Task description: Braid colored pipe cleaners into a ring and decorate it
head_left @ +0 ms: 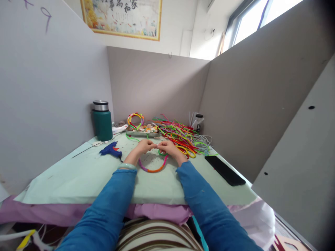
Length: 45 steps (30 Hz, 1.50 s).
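Observation:
A hoop wrapped in coloured pipe cleaners (pixel 156 170) curves below my hands, purple, orange and pink along its lower side. My left hand (pixel 144 146) is closed in a pinch at the top of this hoop. Close against it, my right hand (pixel 169 148) also pinches there, fingertips meeting those of the left. A green pipe cleaner (pixel 162 152) shows under the right fingers. The fingers hide the exact spot being gripped. Left of my hands lies a blue glue gun (pixel 111 150).
Behind my hands, a metal tray (pixel 142 133) carries small pieces and a finished-looking colourful hoop (pixel 135 121). A pile of pipe cleaners (pixel 178 134) spreads at back right. A green bottle (pixel 102 122) stands left; a black phone (pixel 225 170) lies right. Grey partitions (pixel 157 83) enclose the table.

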Each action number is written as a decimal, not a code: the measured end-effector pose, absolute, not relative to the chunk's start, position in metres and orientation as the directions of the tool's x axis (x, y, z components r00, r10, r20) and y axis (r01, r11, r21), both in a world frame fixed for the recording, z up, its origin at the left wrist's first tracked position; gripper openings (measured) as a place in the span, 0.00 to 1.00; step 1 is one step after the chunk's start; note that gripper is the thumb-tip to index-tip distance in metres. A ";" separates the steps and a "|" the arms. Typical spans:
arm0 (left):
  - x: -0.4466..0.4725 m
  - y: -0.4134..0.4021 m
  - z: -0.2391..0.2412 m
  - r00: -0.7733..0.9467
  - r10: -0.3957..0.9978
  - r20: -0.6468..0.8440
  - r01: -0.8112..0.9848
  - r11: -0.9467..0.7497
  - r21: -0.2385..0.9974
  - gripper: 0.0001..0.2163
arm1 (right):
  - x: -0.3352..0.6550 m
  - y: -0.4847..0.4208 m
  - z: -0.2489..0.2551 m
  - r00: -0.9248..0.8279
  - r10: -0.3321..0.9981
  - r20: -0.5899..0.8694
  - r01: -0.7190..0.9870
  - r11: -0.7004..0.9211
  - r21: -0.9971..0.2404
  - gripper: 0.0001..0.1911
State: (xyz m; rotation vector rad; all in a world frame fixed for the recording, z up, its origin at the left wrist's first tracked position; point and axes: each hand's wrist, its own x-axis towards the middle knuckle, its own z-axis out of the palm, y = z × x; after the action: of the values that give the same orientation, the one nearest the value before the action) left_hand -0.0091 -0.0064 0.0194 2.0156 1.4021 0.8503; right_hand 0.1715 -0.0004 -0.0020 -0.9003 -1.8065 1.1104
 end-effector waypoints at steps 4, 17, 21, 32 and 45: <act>-0.010 -0.003 0.017 0.276 0.934 0.228 0.622 -0.354 0.698 0.19 | 0.172 0.001 -0.003 -0.424 0.869 0.255 0.160 0.350 -0.923 0.11; -0.007 0.005 0.010 0.331 0.883 0.332 0.719 -0.464 0.517 0.11 | 0.171 0.002 -0.005 -0.405 0.894 0.191 0.251 0.309 -0.917 0.10; -0.007 0.004 0.009 0.362 0.861 0.359 0.733 -0.500 0.461 0.11 | 0.172 0.002 -0.005 -0.402 0.895 0.195 0.259 0.315 -0.913 0.10; -0.005 0.003 0.009 0.390 0.839 0.378 0.769 -0.523 0.367 0.13 | 0.176 0.008 -0.001 -0.210 0.976 0.054 0.083 0.073 -0.994 0.21; -0.004 -0.002 0.012 0.398 0.864 0.307 0.860 -0.469 0.204 0.14 | 0.169 0.016 -0.010 -0.107 0.969 0.223 0.314 0.246 -0.917 0.17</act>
State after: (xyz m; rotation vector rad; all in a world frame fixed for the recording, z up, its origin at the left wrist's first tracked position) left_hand -0.0040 -0.0024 0.0119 2.6165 1.6129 0.5869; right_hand 0.1695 0.0157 -0.0104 -1.2228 -1.6048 0.9004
